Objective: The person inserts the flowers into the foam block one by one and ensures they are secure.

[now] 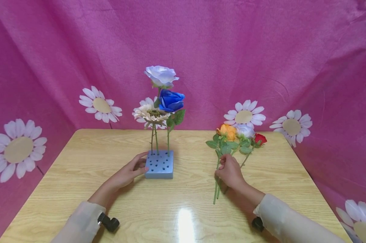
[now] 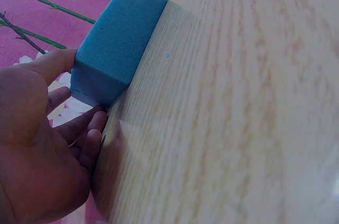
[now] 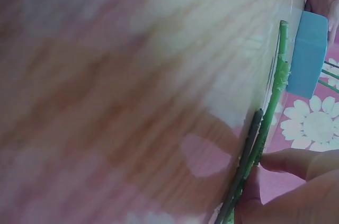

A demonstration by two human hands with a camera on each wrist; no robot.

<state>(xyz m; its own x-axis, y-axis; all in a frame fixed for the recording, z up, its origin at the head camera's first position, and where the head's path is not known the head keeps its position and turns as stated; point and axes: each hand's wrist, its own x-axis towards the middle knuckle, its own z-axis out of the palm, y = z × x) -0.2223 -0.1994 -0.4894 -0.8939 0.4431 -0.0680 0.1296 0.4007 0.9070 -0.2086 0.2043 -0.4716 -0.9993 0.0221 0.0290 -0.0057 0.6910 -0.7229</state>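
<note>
A light blue foam block (image 1: 159, 165) with holes in its top stands on the table. My left hand (image 1: 129, 172) touches its left side, thumb against the block and the other fingers loosely bent; the left wrist view shows the hand (image 2: 47, 134) at one end. Upright in the block are a pale lavender rose (image 1: 161, 76), a blue rose (image 1: 171, 100) and a cream daisy-like flower (image 1: 152, 114). To the right, my right hand (image 1: 230, 171) pinches a green stem (image 3: 273, 105) near the table, seemingly the orange rose's (image 1: 227, 132).
A white rose (image 1: 245, 131) and a red rose (image 1: 260, 139) lie beside the orange one, their stems toward me. The wooden table (image 1: 189, 192) ends at a pink curtain (image 1: 201, 50) printed with white daisies. Both wrists carry a small black device (image 1: 108, 222).
</note>
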